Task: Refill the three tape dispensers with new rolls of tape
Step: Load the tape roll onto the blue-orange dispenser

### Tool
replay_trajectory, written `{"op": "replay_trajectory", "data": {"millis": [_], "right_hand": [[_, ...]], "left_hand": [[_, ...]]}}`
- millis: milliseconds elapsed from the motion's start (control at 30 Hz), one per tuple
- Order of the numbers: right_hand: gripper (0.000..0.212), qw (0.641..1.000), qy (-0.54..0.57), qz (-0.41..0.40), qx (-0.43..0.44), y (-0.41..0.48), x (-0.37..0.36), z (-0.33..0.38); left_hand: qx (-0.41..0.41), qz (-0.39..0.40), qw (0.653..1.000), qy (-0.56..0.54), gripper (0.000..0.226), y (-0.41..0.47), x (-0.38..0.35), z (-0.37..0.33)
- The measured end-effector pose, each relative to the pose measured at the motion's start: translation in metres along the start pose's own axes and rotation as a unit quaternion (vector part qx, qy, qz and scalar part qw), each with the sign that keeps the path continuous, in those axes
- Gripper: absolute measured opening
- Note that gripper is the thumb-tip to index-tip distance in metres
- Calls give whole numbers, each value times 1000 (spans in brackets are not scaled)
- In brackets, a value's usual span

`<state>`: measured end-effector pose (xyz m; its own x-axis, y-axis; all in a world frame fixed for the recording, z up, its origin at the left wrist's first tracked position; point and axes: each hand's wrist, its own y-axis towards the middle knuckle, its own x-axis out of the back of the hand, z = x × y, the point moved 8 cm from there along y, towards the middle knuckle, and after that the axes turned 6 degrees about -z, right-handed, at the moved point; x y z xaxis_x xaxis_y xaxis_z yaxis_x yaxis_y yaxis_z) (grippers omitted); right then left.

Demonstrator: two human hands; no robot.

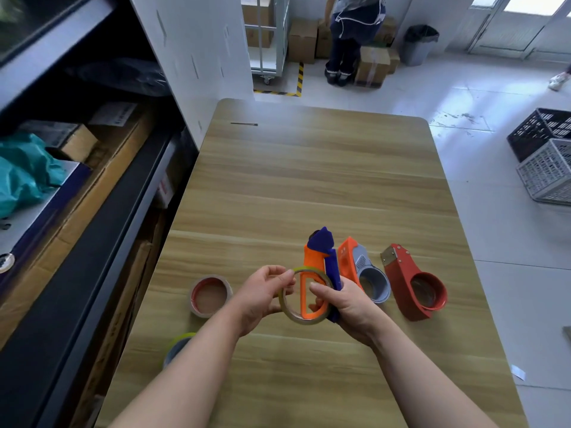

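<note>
My right hand (346, 307) grips an orange and blue tape dispenser (318, 261) above the wooden table (309, 180). My left hand (262, 296) pinches a thin yellowish tape ring (287, 310) that sits around the dispenser's orange hub. To the right lie an orange and grey dispenser (367, 273) and a red dispenser (414, 282), both flat on the table. A red-cored tape roll (210, 295) lies left of my hands. Another roll with a green edge (177, 347) shows partly behind my left forearm.
A dark thin object (244, 123) lies at the table's far end. Shelving with cardboard boxes (92, 180) runs along the left. Plastic crates (547, 162) stand on the floor at right. A person (352, 38) bends over boxes in the background.
</note>
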<state>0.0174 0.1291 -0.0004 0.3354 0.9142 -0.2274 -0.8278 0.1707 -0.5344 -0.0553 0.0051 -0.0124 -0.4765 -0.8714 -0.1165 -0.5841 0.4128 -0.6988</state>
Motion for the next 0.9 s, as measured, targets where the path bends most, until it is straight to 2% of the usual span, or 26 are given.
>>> {"op": "replay_trajectory", "data": {"millis": [100, 200, 267, 433, 533, 633, 767, 900], "right_hand": [[10, 1000, -18, -17, 17, -2, 5, 4], [20, 1000, 0, -26, 7, -2, 8, 3], [23, 999, 18, -27, 9, -3, 9, 1], [34, 998, 38, -56, 10, -1, 14, -3], [28, 997, 58, -53, 14, -1, 13, -3], [46, 999, 27, -32, 13, -1, 12, -3], [63, 999, -42, 22, 5, -5, 8, -1], [45, 991, -116, 66, 6, -9, -1, 2]], "left_hand": [[23, -4, 998, 66, 41, 1, 4, 6], [67, 6, 995, 72, 45, 0, 6, 9], [98, -2, 994, 54, 41, -1, 9, 9], [141, -3, 986, 92, 21, -2, 13, 6], [196, 14, 979, 49, 10, -3, 14, 11], [226, 44, 973, 24, 8, -4, 11, 16], [193, 45, 977, 74, 10, 5, 15, 14], [83, 47, 980, 174, 23, 10, 11, -6]]}}
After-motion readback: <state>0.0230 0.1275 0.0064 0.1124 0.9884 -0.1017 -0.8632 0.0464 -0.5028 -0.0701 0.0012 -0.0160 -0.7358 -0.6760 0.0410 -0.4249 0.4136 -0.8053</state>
